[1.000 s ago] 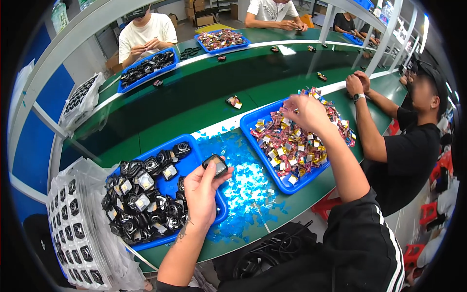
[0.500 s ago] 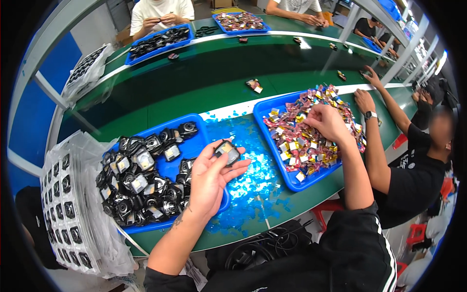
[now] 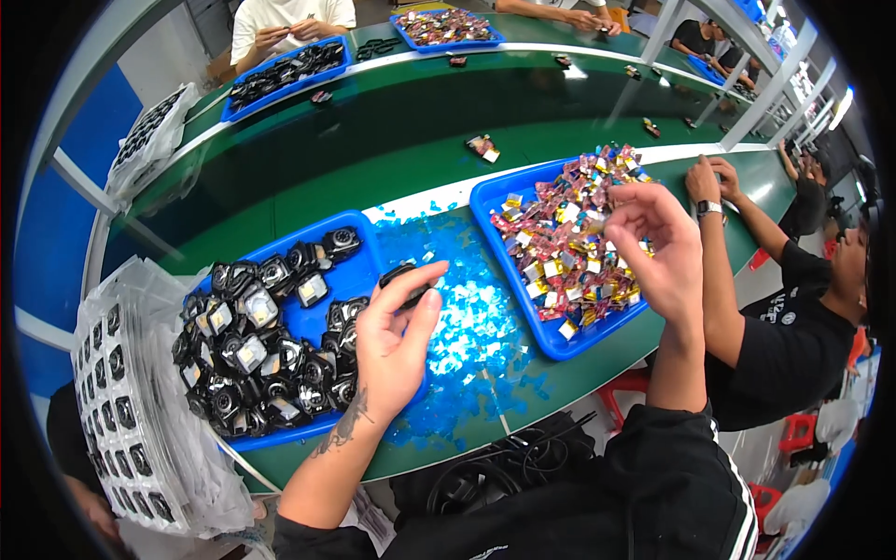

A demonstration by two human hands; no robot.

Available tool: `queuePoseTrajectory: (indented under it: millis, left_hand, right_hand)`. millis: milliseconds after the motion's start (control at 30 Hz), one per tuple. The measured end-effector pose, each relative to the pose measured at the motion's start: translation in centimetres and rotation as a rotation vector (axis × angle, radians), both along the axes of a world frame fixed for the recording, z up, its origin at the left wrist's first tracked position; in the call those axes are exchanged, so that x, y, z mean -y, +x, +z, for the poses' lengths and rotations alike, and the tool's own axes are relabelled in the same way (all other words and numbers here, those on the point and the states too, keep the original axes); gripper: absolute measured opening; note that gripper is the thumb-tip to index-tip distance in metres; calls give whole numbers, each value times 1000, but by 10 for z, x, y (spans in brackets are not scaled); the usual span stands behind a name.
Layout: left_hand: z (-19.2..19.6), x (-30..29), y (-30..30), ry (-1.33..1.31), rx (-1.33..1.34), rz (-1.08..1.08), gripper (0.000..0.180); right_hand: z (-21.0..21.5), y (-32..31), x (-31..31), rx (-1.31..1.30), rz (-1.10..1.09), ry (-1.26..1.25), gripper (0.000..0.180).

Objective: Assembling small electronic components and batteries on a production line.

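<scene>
My left hand (image 3: 397, 341) grips a small black casing part (image 3: 403, 279) at its fingertips, just right of a blue tray (image 3: 355, 271) heaped with black round parts (image 3: 252, 350). My right hand (image 3: 658, 247) hovers over a second blue tray (image 3: 551, 341) full of small colourful foil-wrapped pieces (image 3: 569, 247), its thumb and fingers pinched on one small piece. Blue film scraps (image 3: 467, 327) litter the green bench between the two trays.
A clear bag of trays holding black parts (image 3: 131, 420) stands at my left. A person in black (image 3: 784, 327) sits at my right, hands on the bench. Across the green conveyor (image 3: 373, 131) sit other workers with blue trays (image 3: 289, 65). Black cables (image 3: 495, 476) lie at my lap.
My right hand has lifted off the foil pieces and drawn back toward me. My left hand stays beside the black-parts tray, still holding the casing part.
</scene>
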State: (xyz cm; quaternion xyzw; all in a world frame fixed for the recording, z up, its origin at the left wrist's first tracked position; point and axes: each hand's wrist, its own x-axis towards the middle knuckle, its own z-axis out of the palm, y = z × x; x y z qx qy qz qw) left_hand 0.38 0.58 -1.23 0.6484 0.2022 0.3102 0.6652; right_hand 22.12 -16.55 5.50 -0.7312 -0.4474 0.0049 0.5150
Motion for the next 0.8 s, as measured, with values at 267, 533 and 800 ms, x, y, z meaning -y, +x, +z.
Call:
queuePoseTrajectory:
  millis: [267,533,800]
  left_hand:
    - [14,6,-1,447,-31,-218,27]
    - [17,6,-5,417,-42,-137,18]
    - [7,11,0,339,24,-52,11]
  right_hand:
    - [-12,-54,-29,-442,449,-90,29]
    - [-19,-62,-42,-490,466,-22,19]
    - [-24,-66,-46,-511,472,-117,9]
